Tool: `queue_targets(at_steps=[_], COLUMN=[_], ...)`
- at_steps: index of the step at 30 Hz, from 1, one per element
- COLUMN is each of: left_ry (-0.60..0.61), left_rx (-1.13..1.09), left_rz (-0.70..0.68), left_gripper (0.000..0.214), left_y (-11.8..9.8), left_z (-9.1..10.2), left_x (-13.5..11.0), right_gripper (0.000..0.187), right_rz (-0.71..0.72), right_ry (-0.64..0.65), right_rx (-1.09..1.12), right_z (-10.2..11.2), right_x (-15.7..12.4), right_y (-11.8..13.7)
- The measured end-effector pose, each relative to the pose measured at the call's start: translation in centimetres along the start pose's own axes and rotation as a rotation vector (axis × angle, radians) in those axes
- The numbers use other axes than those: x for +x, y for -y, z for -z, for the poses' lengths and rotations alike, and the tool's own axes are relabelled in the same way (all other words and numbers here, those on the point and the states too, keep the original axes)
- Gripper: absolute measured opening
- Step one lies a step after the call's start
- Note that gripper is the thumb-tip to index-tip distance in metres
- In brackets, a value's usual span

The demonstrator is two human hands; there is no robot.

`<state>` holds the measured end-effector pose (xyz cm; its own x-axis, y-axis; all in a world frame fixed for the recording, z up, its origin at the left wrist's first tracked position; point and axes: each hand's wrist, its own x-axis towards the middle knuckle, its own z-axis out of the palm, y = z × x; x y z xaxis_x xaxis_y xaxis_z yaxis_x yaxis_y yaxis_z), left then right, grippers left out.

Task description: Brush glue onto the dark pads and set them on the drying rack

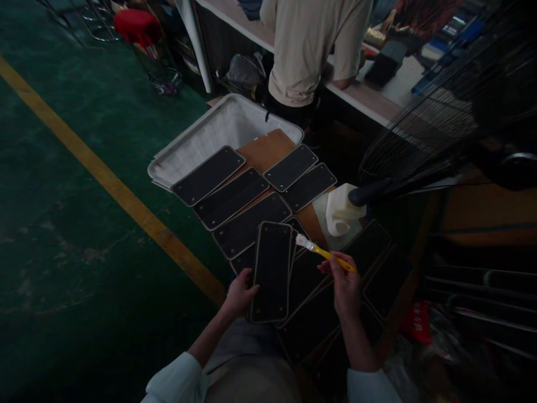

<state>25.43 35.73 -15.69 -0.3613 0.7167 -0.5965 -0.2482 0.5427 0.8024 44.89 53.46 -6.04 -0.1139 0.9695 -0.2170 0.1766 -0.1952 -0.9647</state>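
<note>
My left hand [242, 293] grips the left edge of a black rectangular panel [273, 272] with rounded corners, a pale border and small holes at its corners. In my right hand [346, 282] is a paintbrush [335, 259] with a yellow handle and pale bristles. The bristle tip lies close to the panel's upper right edge; whether it touches I cannot tell. Several similar panels [251, 223] lie overlapping on a brown board [271, 148] beyond my hands. A cut-open white plastic jug [344, 210] stands on the right of them.
Behind the panels is a white plastic bin [188, 145]. A large black fan [423, 123] stands at the right. Ahead, a person in a beige shirt [312, 53] sits at a workbench [377, 106]. A red-covered stool [137, 27] stands at the far left, near a yellow floor line [104, 176].
</note>
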Motion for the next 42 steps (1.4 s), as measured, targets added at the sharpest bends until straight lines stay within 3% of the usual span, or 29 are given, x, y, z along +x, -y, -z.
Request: queue_targets(at_steps=[5,11,15,18,22,27,31,38,40,42], left_ry=[-0.135,-0.204,-0.109,-0.021,0.014,-0.028,-0.018,-0.027,-0.033,-0.033], left_rx=[0.228,0.182,-0.079,-0.250,-0.362,-0.406,-0.402,-0.427,-0.434,-0.444], left_rz=[0.003,0.105,0.305,0.365,0.365,0.355,0.379,0.415,0.410,0.405], left_gripper=[0.042,0.039,0.052,0.056,0.056,0.055,0.052,0.054,0.054,0.055], left_y=[2.5,5.4,6.6,6.6,6.1,6.4,6.8,6.0,5.9,6.0], left_z=[1.2,1.7,0.9,0.5,0.3,0.4,0.5,0.7,0.7,0.6], left_x=[-2.2,-4.3,-4.6,-4.8,-5.2,-5.2,-5.1,-5.3,-5.4,-5.3], right_gripper=[0.020,0.020,0.022,0.023,0.025,0.025,0.024,0.023,0.021,0.021], right_rz=[0.322,0.556,0.656,0.715,0.740,0.744,0.681,0.567,0.555,0.549], right_ry=[0.250,0.394,0.430,0.460,0.478,0.512,0.606,0.769,0.803,0.802], right_rx=[-0.429,-0.696,-0.741,-0.786,-0.891,-0.928,-0.971,-1.020,-1.000,-0.961], right_z=[-1.7,-3.1,-4.2,-5.1,-6.1,-5.9,-4.2,0.0,0.5,0.4], right_x=[0.1,1.1,1.8,2.4,3.2,2.5,-0.8,-10.2,-11.2,-10.3], right_y=[-0.4,-0.5,-0.1,0.4,0.5,-0.3,-1.1,-1.6,-1.2,-0.6])
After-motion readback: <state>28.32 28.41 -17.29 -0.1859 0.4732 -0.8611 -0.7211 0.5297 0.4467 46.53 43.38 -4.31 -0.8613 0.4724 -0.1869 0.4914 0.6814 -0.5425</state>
